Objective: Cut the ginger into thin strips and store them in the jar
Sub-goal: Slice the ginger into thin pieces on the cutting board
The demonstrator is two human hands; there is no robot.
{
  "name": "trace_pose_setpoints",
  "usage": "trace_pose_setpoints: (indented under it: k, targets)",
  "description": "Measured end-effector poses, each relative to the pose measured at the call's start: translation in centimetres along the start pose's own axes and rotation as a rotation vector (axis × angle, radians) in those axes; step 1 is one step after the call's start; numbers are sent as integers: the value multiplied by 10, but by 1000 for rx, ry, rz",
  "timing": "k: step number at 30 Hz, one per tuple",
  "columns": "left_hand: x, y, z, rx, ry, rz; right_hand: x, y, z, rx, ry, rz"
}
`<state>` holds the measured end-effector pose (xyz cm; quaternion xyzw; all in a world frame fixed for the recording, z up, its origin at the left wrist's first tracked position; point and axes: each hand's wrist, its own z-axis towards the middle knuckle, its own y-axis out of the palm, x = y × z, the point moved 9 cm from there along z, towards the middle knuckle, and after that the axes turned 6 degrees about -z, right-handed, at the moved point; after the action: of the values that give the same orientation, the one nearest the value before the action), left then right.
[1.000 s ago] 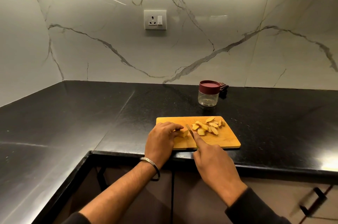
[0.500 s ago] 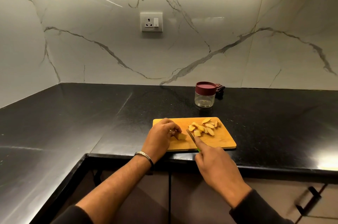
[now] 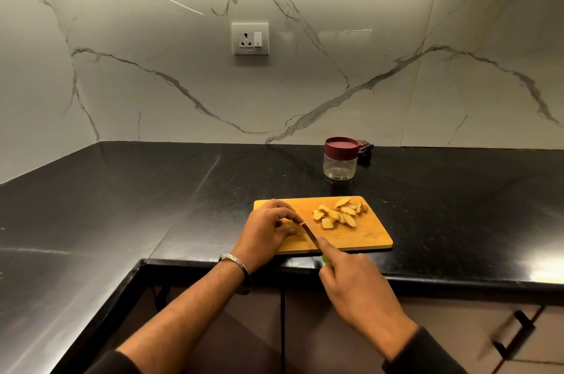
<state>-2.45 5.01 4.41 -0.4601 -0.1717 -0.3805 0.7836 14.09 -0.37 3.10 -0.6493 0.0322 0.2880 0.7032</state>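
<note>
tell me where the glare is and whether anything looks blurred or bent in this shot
Head view: a ceiling light strip flares at top right, with a bright patch on the glossy black stone countertop at far right; the wide lens bows the wall and counter edges; the black cabinet handle at lower right is smeared.

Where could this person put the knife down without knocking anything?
The near right part of the cutting board is bare, below the ginger slices. The black counter lies open to the board's left, and to its right. It is crowded at the board's left, where the left hand holds ginger against the knife gripped by the right hand.
</note>
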Motion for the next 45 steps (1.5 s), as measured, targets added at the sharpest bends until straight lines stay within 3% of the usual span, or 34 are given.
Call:
trace_pose_setpoints:
  k: [8,28,45]
  targets:
    - [-12,-2,0,1,-75,-214,-10,1,-3,-1,-30,6]
    - [3,-8,-1,92,72,16,-15,-1,10,24,-15,-24]
    - [3,-12,1,106,90,19,-23,5,15,10,-37,-48]
